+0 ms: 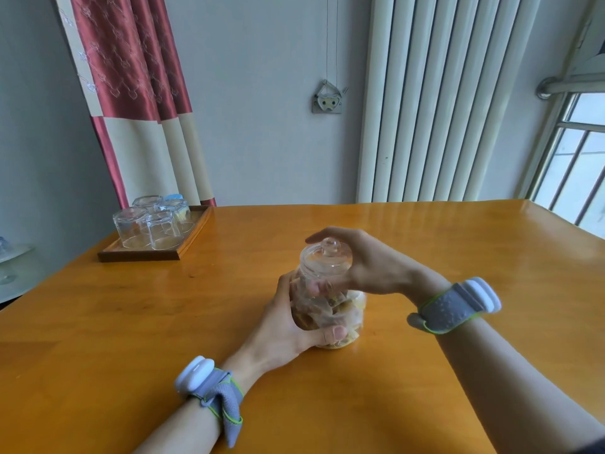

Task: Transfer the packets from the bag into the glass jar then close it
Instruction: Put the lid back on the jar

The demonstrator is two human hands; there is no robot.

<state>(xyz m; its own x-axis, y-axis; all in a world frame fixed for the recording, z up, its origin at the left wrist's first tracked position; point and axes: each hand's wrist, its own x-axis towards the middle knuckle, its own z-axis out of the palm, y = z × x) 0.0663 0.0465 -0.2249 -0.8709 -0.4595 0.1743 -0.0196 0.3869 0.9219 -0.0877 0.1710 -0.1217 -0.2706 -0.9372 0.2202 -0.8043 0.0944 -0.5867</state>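
Mid-table (pixel 458 257), our left hand (pixel 288 329) wraps the packet-filled glass jar (pixel 330 309) while our right hand (pixel 363 260) loosely cups its lid (pixel 327 255); an off-centre press could tip the jar.

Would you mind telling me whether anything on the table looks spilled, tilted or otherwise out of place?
Nothing stands out. The glass jar stands upright on the table, packets inside, lid on top under the right hand; the left hand steadies it. No spills show.
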